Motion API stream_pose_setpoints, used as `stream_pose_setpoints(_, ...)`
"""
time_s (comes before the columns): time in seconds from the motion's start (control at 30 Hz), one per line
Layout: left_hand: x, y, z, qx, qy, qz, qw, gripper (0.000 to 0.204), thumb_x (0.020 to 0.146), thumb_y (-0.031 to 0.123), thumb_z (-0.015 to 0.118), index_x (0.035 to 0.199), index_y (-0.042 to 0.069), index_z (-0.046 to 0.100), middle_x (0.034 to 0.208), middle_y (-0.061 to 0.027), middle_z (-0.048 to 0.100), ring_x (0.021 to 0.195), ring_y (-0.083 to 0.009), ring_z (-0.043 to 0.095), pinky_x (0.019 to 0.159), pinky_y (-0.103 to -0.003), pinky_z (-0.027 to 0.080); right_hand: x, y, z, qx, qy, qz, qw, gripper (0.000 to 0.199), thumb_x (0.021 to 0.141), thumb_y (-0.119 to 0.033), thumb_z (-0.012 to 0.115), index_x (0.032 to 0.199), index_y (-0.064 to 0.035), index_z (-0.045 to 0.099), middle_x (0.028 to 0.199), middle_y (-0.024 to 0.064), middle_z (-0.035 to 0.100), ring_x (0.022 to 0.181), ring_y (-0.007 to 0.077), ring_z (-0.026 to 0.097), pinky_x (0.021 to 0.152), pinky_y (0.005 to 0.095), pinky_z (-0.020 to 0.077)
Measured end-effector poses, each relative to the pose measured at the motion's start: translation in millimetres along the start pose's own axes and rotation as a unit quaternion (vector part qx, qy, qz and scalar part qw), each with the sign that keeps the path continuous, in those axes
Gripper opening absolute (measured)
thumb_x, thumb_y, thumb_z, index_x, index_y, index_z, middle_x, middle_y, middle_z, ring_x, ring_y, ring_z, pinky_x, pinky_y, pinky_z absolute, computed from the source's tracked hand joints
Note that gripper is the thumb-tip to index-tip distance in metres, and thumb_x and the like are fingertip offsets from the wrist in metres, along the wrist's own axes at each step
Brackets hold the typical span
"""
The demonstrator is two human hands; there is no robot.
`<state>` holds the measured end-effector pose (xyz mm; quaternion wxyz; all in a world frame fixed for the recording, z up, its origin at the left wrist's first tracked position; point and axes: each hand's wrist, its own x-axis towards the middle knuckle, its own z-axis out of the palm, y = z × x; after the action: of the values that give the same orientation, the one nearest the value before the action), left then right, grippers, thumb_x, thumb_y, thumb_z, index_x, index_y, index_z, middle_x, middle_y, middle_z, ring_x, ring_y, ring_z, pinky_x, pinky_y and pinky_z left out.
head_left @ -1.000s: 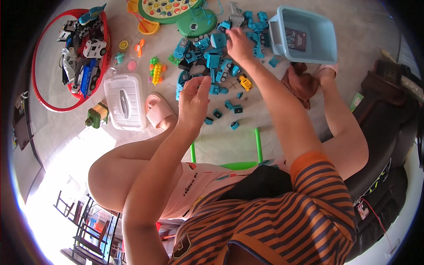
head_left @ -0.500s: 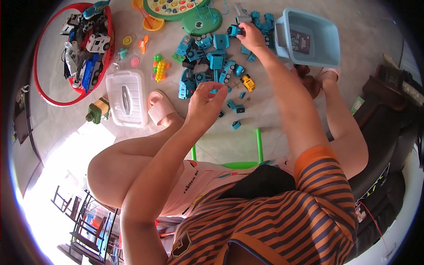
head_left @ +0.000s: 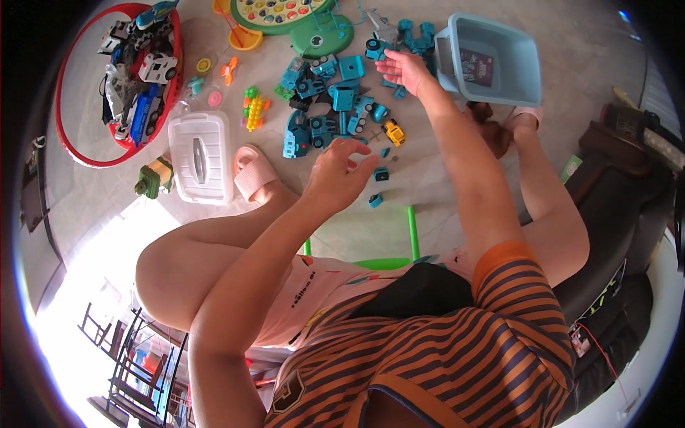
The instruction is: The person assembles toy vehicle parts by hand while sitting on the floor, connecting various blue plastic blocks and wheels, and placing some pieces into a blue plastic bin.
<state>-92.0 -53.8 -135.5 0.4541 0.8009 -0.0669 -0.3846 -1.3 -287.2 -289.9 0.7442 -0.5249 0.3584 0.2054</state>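
My right hand [head_left: 404, 73] is open, fingers stretched out beside a small teal toy vehicle part with a dark wheel [head_left: 375, 48], at the far side of the pile. My thumb tip is close to that part; whether it touches cannot be made out. My left hand [head_left: 341, 177] hovers nearer to me, fingers loosely bent and apart, with nothing visible in it. Past it lie teal toy truck parts [head_left: 342, 96] in a heap and a small yellow toy digger [head_left: 393, 132]. Small teal pieces [head_left: 375, 200] lie close to my left fingertips.
A light blue bin [head_left: 531, 71] lies tipped at the right. Leftward are a clear plastic lid [head_left: 182, 160], a red-rimmed basket [head_left: 60, 107] of toy cars, and bright building blocks [head_left: 255, 113]. A green fishing game [head_left: 325, 41] sits at the back. Green stool legs [head_left: 413, 232] stand between my legs.
My right hand has let go of the teal part, its fingers opening and drawing slightly back toward me. My left hand has shifted slightly right and nearer, and its fingers have spread.
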Motion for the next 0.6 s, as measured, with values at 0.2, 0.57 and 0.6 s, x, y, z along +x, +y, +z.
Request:
stream_pose_setpoints(0.2,-1.0,-3.6,0.8,0.012,-0.008,0.008,1.0,0.028,0.078,0.026,0.058,0.094,0.003,0.058,0.091,-0.0098,0.056,0.074,-0.0165,0.057,0.063,-0.029,0.046,4.2,3.7,-4.8,0.138,-0.024,0.058,0.988,0.03,0.078,-0.027,0.056,0.088,0.0017,0.055,0.086,0.014,0.062,0.078,0.0227,0.061,0.065,0.0308,0.0487)
stream_pose_setpoints(0.57,-0.6,-1.1,-1.1,0.013,-0.035,0.012,0.999,0.029,0.078,0.025,0.058,0.094,0.002,0.058,0.086,-0.0083,0.061,0.071,-0.0157,0.058,0.063,-0.028,0.047,1.7,10.5,9.1,0.065,0.064,-0.051,0.995,0.033,0.069,-0.021,0.068,0.086,0.0026,0.052,0.08,0.011,0.06,0.068,0.0184,0.062,0.054,0.0275,0.0507)
stream_pose_setpoints(0.6,-0.4,0.0,-2.1,0.018,-0.037,0.009,0.999,0.028,0.078,0.025,0.059,0.094,0.002,0.058,0.086,-0.0081,0.061,0.072,-0.0155,0.058,0.063,-0.028,0.047,-0.4,12.3,11.7,0.065,0.064,-0.051,0.994,0.033,0.069,-0.021,0.068,0.086,0.0026,0.052,0.08,0.011,0.06,0.068,0.0184,0.062,0.054,0.0275,0.0507)
